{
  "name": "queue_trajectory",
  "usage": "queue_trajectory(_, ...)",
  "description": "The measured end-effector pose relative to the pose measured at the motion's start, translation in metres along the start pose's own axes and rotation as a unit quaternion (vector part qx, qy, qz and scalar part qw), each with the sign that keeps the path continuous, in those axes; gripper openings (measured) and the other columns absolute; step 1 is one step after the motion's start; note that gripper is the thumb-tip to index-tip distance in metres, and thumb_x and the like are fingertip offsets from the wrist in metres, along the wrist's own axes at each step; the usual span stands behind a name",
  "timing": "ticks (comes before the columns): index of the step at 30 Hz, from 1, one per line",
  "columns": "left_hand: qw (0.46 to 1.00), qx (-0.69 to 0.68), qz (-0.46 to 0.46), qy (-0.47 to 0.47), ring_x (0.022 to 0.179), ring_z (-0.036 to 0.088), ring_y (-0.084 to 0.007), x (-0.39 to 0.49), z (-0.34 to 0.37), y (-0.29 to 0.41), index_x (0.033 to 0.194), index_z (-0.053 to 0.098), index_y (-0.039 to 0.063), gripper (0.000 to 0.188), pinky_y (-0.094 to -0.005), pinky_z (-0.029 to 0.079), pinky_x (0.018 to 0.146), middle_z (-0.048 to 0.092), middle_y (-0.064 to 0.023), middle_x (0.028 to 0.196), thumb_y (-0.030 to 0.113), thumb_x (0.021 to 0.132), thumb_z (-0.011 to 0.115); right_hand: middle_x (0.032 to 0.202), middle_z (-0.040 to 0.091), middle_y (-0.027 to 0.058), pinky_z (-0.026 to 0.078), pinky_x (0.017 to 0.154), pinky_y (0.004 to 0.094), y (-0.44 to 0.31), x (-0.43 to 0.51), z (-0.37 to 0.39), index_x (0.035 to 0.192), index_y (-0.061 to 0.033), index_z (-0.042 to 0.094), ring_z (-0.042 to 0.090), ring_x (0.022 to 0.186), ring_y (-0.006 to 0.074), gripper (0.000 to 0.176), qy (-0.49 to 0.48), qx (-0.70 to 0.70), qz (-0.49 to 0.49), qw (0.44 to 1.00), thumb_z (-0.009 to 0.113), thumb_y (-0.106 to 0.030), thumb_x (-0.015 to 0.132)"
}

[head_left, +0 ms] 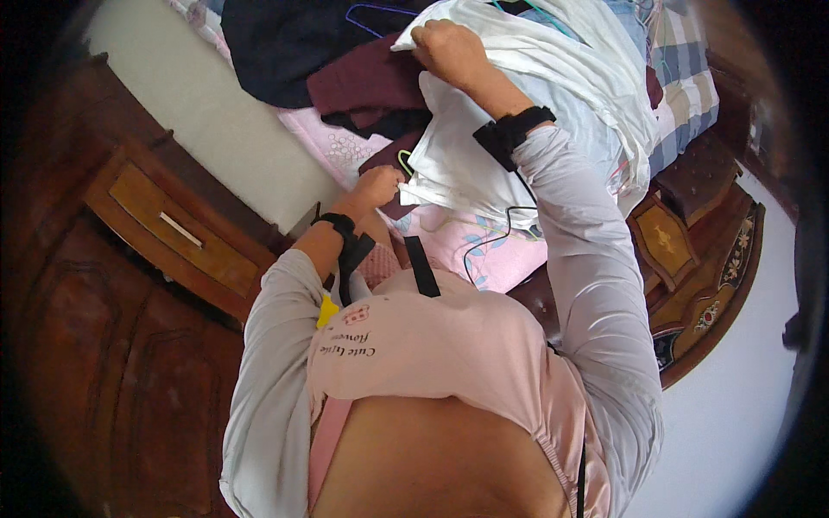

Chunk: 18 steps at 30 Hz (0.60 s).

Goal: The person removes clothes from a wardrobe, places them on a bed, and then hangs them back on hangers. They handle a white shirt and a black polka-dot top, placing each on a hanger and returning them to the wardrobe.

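Observation:
A white cloth garment [466,162] lies spread over the clothes before me, its near edge bunched in folds. My left hand [381,186] pinches its lower left corner, beside a yellow-green hanger [405,162]. Farther up, my right hand [450,52] is closed on the upper left edge of white fabric, with the forearm lying across the cloth. Maroon clothing [369,81] and a black garment [278,52] lie to the left of the white cloth. A purple hanger [375,16] shows at the top, and teal hanger parts [547,16] stick out nearby.
Pink patterned bedding [505,252] lies beneath the clothes, with a checked cloth [680,84] at the right. A wooden drawer unit [181,226] stands at the left. Carved wooden furniture [706,278] is on the right. A black cable [482,243] hangs from my right wrist strap.

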<state>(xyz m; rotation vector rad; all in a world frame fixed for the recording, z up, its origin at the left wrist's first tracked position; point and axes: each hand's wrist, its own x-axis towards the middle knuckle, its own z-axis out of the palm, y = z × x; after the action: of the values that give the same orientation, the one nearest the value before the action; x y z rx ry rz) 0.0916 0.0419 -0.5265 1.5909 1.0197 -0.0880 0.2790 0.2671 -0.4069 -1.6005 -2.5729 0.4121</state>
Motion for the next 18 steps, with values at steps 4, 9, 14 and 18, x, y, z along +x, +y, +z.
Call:
queue_trajectory(4,0.999,0.006,0.03,0.02,0.081,0.06,-0.0301,0.003,0.003,0.003,0.087,0.066,0.011,0.014,-0.0391,0.048,0.072,0.061,-0.0103,0.088,0.015,0.075,0.06,0.079,0.058,0.0109,0.048,0.065,0.0386,-0.006,-0.003,-0.011,0.069,-0.0044,0.056,0.058,0.077,0.0297,0.017,0.059,0.109,-0.008,0.992,0.068,-0.018,0.069)
queue_trajectory(9,0.998,-0.017,0.038,0.047,0.075,0.06,-0.0257,-0.001,-0.005,0.022,0.084,0.063,0.009,0.011,-0.0353,0.047,0.067,0.06,-0.0098,0.083,0.014,0.076,0.058,0.098,0.065,0.0138,0.048,0.072,0.0325,-0.008,-0.008,-0.024,0.059,-0.0017,0.048,0.061,0.092,0.0235,0.018,0.08,0.381,0.029,0.921,0.06,-0.009,0.071)
queue_trajectory(14,0.965,-0.257,0.023,0.039,0.066,0.052,-0.0078,-0.01,-0.062,0.066,0.081,0.058,0.003,0.007,-0.0234,0.042,0.061,0.056,0.0003,0.074,0.009,0.08,0.055,0.083,0.068,0.0106,0.049,0.071,0.0267,-0.003,-0.017,-0.042,0.052,-0.0025,0.046,0.064,0.088,0.0189,0.024,-0.048,0.613,0.156,0.773,0.055,-0.009,0.074)
queue_trajectory(18,0.902,-0.402,0.06,0.142,0.065,0.047,-0.003,0.002,-0.117,0.112,0.084,0.057,0.001,0.008,-0.0202,0.039,0.058,0.054,0.0039,0.07,0.009,0.083,0.057,0.071,0.061,0.0057,0.044,0.07,0.0223,0.004,-0.028,-0.055,0.061,-0.0061,0.048,0.059,0.073,0.0112,0.026,-0.048,0.653,0.162,0.738,0.056,-0.019,0.082)
